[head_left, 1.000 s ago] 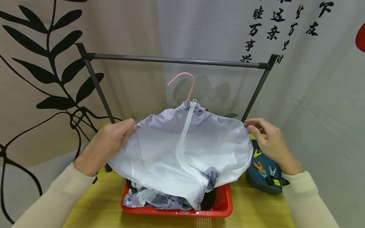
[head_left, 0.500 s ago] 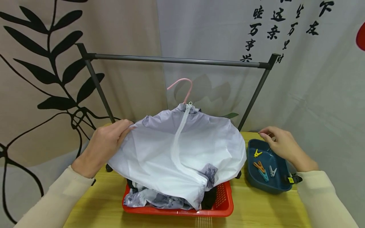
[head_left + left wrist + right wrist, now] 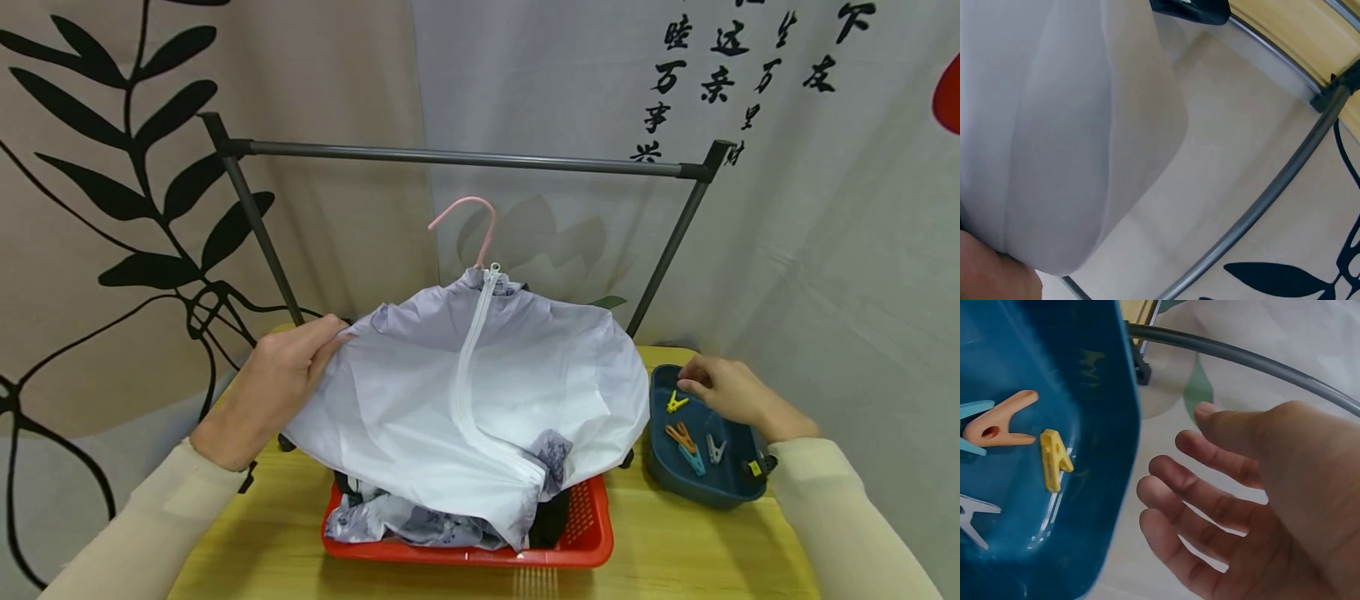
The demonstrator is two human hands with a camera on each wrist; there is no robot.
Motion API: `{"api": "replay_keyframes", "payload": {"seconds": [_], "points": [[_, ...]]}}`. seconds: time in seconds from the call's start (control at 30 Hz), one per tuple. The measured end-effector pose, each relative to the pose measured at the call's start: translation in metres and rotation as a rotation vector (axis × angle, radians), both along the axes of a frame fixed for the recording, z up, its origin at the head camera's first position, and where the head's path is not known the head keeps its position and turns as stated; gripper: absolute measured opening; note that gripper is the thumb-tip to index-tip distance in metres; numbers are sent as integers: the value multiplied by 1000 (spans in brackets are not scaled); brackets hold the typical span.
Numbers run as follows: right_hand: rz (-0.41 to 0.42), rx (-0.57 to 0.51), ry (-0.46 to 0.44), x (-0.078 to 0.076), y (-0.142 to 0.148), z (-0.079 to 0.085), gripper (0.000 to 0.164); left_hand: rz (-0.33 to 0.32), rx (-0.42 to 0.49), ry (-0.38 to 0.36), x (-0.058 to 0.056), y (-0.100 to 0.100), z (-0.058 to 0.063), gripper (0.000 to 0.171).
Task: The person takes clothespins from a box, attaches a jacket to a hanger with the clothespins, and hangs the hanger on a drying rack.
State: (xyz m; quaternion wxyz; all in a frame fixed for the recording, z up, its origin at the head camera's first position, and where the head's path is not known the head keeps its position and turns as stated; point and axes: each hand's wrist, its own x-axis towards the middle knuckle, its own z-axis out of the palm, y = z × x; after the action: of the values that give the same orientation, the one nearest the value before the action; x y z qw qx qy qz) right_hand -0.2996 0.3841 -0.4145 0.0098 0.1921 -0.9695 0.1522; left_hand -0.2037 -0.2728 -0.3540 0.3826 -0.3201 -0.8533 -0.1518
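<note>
A pale lilac-white zip-up jacket (image 3: 405,400) hangs over a pink clothes hanger (image 3: 491,218), whose hook sticks up from the collar below the rack bar. My left hand (image 3: 270,387) grips the jacket's left shoulder; in the left wrist view a bit of that hand (image 3: 997,272) shows at the cloth's lower edge. Over the far side of a dark blue basin (image 3: 720,492) is my right hand (image 3: 738,396), holding nothing. Its fingers are loosely bent and apart in the right wrist view. Inside the basin lie a yellow clothespin (image 3: 1054,459), an orange one (image 3: 1007,422), and blue and white ones.
A grey metal rack (image 3: 465,156) spans the back of the wooden table (image 3: 247,542). Under the jacket stands a red basket (image 3: 592,533) with folded clothes (image 3: 420,523). Printed curtains hang behind.
My right hand has left the jacket's right shoulder and moved right, then slightly down over the basin. The jacket and hanger have shifted a little left; my left hand keeps its grip.
</note>
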Motion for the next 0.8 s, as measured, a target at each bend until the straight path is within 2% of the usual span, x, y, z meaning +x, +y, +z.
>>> {"api": "replay_keyframes", "payload": {"seconds": [0.17,0.23,0.57,0.8], "points": [[-7,5,-64,-5,2,-8,17,-31,15,31,-1,3,0,34],[-10,3,-93,-7,4,-10,20,-36,18,42,-1,3,0,37],[-95,20,-213,-23,10,-19,35,-27,54,8,0,5,-2,17],[-174,39,-262,-35,11,-25,48,-37,70,26,0,6,-4,30]]}}
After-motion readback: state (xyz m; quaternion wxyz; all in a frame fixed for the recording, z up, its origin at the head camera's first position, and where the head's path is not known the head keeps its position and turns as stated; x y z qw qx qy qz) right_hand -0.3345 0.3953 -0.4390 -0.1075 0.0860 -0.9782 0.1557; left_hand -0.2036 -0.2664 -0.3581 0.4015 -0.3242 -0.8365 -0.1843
